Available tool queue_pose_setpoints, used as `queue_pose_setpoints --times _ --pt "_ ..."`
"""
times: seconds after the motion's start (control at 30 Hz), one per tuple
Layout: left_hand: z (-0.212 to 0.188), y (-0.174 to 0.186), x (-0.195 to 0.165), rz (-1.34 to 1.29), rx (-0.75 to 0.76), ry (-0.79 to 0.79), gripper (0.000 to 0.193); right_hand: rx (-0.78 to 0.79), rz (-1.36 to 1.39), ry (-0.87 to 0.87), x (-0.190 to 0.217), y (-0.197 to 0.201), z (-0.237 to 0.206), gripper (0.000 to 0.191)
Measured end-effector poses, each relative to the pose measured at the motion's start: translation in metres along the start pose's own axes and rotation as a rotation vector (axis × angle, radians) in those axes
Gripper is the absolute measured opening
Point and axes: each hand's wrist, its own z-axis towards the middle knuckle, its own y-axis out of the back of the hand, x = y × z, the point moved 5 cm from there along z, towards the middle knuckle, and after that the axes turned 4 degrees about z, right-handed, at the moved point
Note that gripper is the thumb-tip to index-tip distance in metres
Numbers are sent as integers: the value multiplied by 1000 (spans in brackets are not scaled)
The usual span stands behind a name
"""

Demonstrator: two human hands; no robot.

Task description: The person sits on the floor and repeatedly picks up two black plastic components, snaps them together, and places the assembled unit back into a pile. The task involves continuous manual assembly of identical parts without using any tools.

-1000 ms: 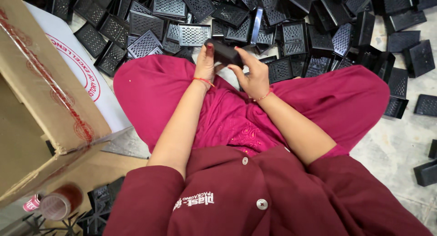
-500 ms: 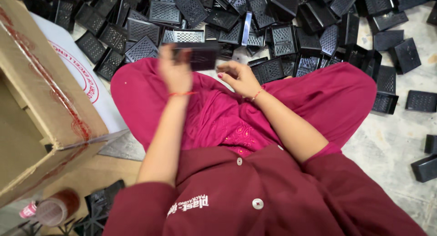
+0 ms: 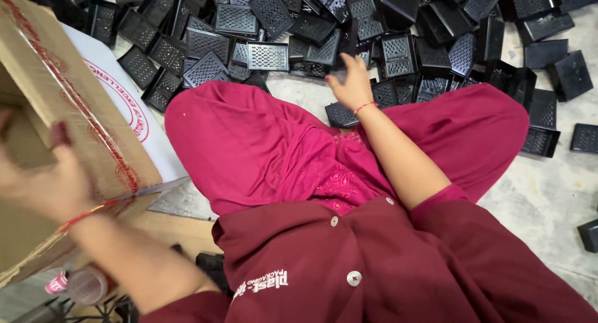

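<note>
**Hands split between carton and tray pile**

- Black perforated plastic trays (image 3: 268, 55), small rectangular pieces with grid-hole bases, lie scattered in a loose heap across the far floor, spilling down the right side; some face up, some overturned, several overlapping. Loose heaping suits picking one at a time.
- Right hand (image 3: 350, 81) is stretched out to the near edge of that heap, fingers spread and slightly curled, palm down, holding nothing. It hovers just over or touching one tray (image 3: 341, 114) lying beside the knee; contact cannot be told.
- Left hand (image 3: 47, 186) is at the near left, blurred, inside or against the open cardboard carton (image 3: 68, 111). Fingers look loosely open; whether it holds anything cannot be told.
- Carton is tilted with its mouth toward the person, within arm's reach, red tape along its flap.
- Person sits cross-legged in magenta clothing (image 3: 261, 148), lap between carton and heap.
- White printed sheet (image 3: 124, 105) lies under the carton; a small bottle (image 3: 84, 285) sits near left.
</note>
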Motion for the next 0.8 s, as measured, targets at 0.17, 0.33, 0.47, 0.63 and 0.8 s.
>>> queue_pose_setpoints --times 0.17,0.33,0.47,0.63,0.8 --pt "-18 -99 -127 -1020 319 222 40 -293 238 -273 -5 34 3 23" --pt "-81 -212 -271 -1613 976 598 64 -63 987 -524 1 18 -13 12" --pt "-138 -250 -301 -1971 1153 1023 83 252 1015 -445 20 -6 -41 13" --pt "-154 -281 -289 -2070 932 1169 85 467 753 -309 33 -24 -30 8" --pt "-146 -307 -275 -2020 618 1525 81 260 82 121 54 -9 40 26"
